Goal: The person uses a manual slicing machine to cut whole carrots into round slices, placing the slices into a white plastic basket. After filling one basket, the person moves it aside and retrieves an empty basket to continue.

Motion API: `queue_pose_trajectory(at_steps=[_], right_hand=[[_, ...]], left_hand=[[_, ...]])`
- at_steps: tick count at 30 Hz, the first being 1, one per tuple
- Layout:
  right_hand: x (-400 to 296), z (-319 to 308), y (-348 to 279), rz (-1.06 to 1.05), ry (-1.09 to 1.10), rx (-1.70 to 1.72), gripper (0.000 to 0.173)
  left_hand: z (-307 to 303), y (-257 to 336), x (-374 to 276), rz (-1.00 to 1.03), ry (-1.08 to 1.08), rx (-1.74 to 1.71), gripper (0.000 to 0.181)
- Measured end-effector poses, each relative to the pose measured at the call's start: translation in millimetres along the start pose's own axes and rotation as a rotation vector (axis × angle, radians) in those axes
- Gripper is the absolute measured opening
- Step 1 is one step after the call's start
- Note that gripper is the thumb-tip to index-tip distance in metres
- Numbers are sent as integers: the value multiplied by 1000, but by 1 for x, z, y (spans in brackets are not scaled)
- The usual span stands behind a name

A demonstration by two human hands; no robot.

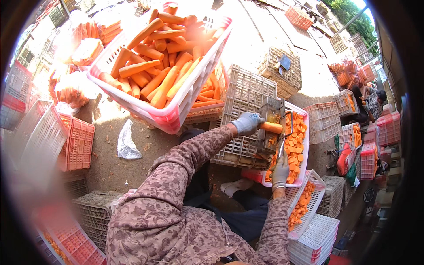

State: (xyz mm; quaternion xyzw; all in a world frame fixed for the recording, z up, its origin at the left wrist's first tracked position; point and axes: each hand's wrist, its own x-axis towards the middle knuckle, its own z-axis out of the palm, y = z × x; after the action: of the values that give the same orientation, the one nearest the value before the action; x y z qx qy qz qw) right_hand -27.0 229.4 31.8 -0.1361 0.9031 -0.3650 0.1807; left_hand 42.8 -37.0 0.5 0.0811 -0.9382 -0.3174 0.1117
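My left hand (pixel 247 124), in a grey work glove, grips one end of a peeled carrot (pixel 271 127). The carrot lies across a metal cutting stand (pixel 270 111), its other end near a curved metal guard. My right hand (pixel 280 170), also gloved, is closed on the handle of a knife (pixel 281 147) whose blade is partly hidden. Beneath the knife and to its right, a pink and white plastic crate (pixel 306 142) holds round carrot slices (pixel 294 159). A larger crate (pixel 175 116) heaped with whole peeled carrots (pixel 155 73) stands at the upper left.
An upturned beige crate (pixel 245 92) lies beside the cutting stand. Another crate of carrot slices (pixel 314 185) rests on stacked white crates (pixel 314 232) at the lower right. A white plastic bag (pixel 127 142) lies on the ground. A co-worker (pixel 376 102) sits among crates at the far right.
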Motion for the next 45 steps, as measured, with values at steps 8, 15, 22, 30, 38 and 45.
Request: queue_pose_trajectory(at_steps=[8,15,22,30,38,45], right_hand=[[37,22,81,-104,96,-169,47],[9,-7,5,49,-98,141,47],[-7,-35,-62,47,-84,-50,43],[3,-31,-24,66,-181,361,44],[8,15,40,-69,61,54,46],[8,5,23,-174,228,-299,45]], left_hand=[[9,-2,4,-14,13,-106,17],[5,-7,-1,-15,35,-139,20],[0,7,-1,3,2,14,19],[4,-1,1,-19,-23,29,22],[12,9,9,32,-2,-38,20],[18,19,11,21,0,53,24]])
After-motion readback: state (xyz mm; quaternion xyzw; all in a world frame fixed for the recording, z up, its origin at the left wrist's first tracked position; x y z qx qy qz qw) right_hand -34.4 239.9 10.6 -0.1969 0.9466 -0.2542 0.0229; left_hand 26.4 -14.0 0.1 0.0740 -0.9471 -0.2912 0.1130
